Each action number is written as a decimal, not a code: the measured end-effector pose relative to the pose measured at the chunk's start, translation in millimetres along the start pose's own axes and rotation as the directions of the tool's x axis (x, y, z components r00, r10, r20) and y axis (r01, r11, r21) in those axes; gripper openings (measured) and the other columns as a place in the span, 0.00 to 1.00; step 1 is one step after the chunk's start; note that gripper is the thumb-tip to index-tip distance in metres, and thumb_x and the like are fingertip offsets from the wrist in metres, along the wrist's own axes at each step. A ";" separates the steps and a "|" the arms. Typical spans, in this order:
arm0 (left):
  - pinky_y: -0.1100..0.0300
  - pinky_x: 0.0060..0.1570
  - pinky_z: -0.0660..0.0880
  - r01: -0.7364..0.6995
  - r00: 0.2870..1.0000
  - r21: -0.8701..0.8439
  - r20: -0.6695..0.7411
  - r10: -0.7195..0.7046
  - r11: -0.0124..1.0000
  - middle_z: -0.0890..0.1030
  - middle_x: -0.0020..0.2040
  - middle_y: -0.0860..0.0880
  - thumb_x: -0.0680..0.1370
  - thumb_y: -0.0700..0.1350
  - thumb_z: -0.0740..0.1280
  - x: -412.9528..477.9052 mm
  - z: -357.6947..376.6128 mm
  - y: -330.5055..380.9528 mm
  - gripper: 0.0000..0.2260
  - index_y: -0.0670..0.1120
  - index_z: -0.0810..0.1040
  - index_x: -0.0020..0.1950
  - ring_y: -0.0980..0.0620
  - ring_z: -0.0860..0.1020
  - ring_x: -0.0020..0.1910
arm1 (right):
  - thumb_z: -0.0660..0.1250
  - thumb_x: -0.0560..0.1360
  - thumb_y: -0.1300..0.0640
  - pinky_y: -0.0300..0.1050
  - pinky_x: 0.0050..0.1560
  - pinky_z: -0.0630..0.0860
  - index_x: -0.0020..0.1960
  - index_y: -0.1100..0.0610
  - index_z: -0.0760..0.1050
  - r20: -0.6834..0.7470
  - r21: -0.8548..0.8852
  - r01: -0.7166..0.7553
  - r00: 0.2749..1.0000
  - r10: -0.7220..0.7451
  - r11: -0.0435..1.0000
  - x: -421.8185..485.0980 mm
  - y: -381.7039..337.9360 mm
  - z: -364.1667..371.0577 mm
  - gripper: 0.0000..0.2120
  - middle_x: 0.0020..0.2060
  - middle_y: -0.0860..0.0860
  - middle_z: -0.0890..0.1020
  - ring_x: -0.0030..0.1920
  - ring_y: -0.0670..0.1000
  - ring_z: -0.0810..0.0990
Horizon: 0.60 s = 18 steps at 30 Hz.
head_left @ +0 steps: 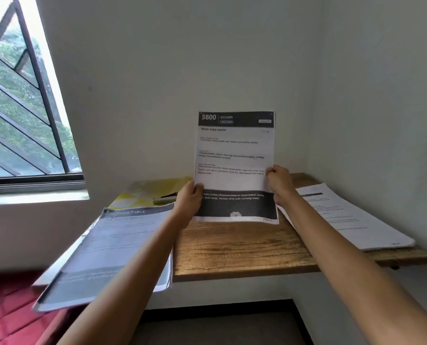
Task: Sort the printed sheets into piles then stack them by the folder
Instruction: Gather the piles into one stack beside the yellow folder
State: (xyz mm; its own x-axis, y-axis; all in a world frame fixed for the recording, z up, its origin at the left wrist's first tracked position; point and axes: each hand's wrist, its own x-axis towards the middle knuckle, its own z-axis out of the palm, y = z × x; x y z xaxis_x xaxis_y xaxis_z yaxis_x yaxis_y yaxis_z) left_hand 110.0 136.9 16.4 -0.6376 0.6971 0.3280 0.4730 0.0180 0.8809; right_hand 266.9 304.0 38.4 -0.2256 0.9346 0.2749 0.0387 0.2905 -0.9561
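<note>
Printed sheet [234, 155] headed "KITCHEN" is standing upright above the wooden tabletop [244, 247]. Left hand [188, 202] is pinching its left edge, right hand [279, 183] its right edge. Left pile [115, 247] is overhanging the tabletop, overlapping the yellow folder [142, 192]; right pile [349, 217] is lying apart.

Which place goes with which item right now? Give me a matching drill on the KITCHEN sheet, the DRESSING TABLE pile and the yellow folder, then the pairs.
Things
1. KITCHEN sheet
2. DRESSING TABLE pile
3. yellow folder

Places
A. flat at the back left of the table
B. held upright by the left hand and the right hand
C. on the table's left side, hanging over its front edge

Pairs: 1-B, 2-C, 3-A
</note>
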 end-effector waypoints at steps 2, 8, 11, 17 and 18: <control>0.53 0.49 0.74 -0.007 1.000 0.047 -0.014 0.008 0.999 0.80 0.53 0.43 0.83 0.45 0.56 -8.9 2.1 -2.2 0.10 0.41 0.74 0.51 0.45 0.76 0.50 | 0.54 0.79 0.65 0.39 0.40 0.68 0.53 0.67 0.76 0.000 -0.069 -0.024 1.000 0.024 0.997 -2.4 3.4 -0.3 0.12 0.50 0.57 0.78 0.47 0.52 0.73; 0.70 0.26 0.66 -0.038 0.998 0.283 -0.033 0.049 0.958 0.74 0.44 0.45 0.84 0.45 0.55 -33.3 2.9 -2.9 0.11 0.41 0.70 0.45 0.54 0.70 0.34 | 0.53 0.80 0.62 0.42 0.50 0.69 0.61 0.66 0.74 -0.025 -0.200 -0.039 0.999 0.035 0.979 -11.2 16.6 -3.2 0.15 0.58 0.60 0.77 0.56 0.58 0.76; 0.68 0.21 0.70 -0.011 0.999 0.259 0.035 0.002 0.966 0.74 0.45 0.47 0.84 0.45 0.55 -44.4 1.5 -0.9 0.11 0.41 0.70 0.47 0.55 0.74 0.28 | 0.53 0.81 0.62 0.42 0.49 0.69 0.60 0.66 0.74 -0.019 -0.266 -0.022 1.000 0.018 0.964 -17.2 18.2 -5.5 0.15 0.59 0.61 0.77 0.58 0.60 0.76; 0.65 0.19 0.71 0.039 0.991 0.321 0.107 -0.077 0.946 0.75 0.45 0.42 0.83 0.37 0.52 -61.5 -3.6 0.9 0.08 0.40 0.69 0.47 0.51 0.76 0.25 | 0.52 0.80 0.62 0.42 0.45 0.65 0.55 0.67 0.75 0.018 -0.402 0.038 0.999 -0.033 0.915 -34.1 18.5 -5.5 0.15 0.55 0.63 0.78 0.55 0.61 0.75; 0.64 0.20 0.72 0.054 0.987 0.325 0.124 -0.100 0.944 0.75 0.45 0.42 0.83 0.38 0.52 -62.8 -4.8 -0.6 0.08 0.40 0.69 0.48 0.51 0.77 0.26 | 0.52 0.80 0.62 0.42 0.45 0.65 0.55 0.67 0.75 0.021 -0.407 0.034 0.999 -0.028 0.913 -36.7 19.3 -5.8 0.15 0.55 0.63 0.78 0.55 0.61 0.75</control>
State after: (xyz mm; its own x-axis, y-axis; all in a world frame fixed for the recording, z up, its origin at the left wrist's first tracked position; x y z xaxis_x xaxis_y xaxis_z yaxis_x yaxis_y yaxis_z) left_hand 146.8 89.7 -3.2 -0.6011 0.7753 0.1938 0.6093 0.2878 0.7388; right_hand 281.6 276.5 10.4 -0.2467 0.9216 0.2997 0.4238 0.3807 -0.8219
